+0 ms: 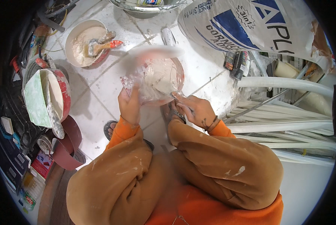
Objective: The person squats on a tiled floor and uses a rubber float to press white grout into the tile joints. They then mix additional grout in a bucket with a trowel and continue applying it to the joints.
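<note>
Right hand [195,109] on scraper, blade in bucket of paste

Clock positions are taken from the middle of the working bucket [180,75], noted on the white tiled floor [91,103] in front of the person's feet. It contains pale, thick paste [163,72] with a ridged, uneven top. A blurred patch covers its rim from 10 to 12 o'clock.

Right hand: at 4 o'clock, fingers closed round a scraper [167,92]; the blade slants into the paste at the near rim. A dark bracelet [211,122] is worn at that wrist.

Left hand [129,105]: at 8 o'clock, thumb raised, against the bucket's side. A red-and-white speckled item [127,83] shows at its fingertips; whether the hand is clamped on this or on the rim, I cannot tell.

Surroundings: at 10 o'clock, a second bucket [69,45] with beige contents and a brush [100,47] laid in it. At 9 o'clock, a red bucket [66,93] with a pale green board [37,99] leaning across its mouth. At 8 o'clock, a curled maroon strip [65,155]. At 12 o'clock, part of a metal basin [143,15]. At 2 o'clock, a large white-and-blue bag [216,30]. At 4 o'clock, long white strips [280,127], stacked.
</note>
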The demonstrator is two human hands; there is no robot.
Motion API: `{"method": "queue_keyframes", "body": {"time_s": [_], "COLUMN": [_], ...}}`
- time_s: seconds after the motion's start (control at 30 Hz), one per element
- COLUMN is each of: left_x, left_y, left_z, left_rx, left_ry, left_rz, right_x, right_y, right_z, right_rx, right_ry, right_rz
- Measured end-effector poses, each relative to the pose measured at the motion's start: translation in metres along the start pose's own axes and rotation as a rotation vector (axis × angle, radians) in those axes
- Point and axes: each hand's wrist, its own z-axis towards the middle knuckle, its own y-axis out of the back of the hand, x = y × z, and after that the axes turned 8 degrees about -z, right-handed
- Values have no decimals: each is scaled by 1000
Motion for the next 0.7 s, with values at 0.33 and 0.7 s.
{"method": "queue_keyframes", "body": {"time_s": [0.33,0.7], "left_x": [14,9], "left_y": [2,-11], "left_z": [1,-1], "left_rx": [-24,59], "left_ry": [-110,-162], "left_rz": [169,415], "right_x": [-7,-8], "right_y": [-2,-4], "right_z": [11,24], "right_rx": [-24,49], "right_ry": [-9,-17], "right_rz": [77,-87]}}
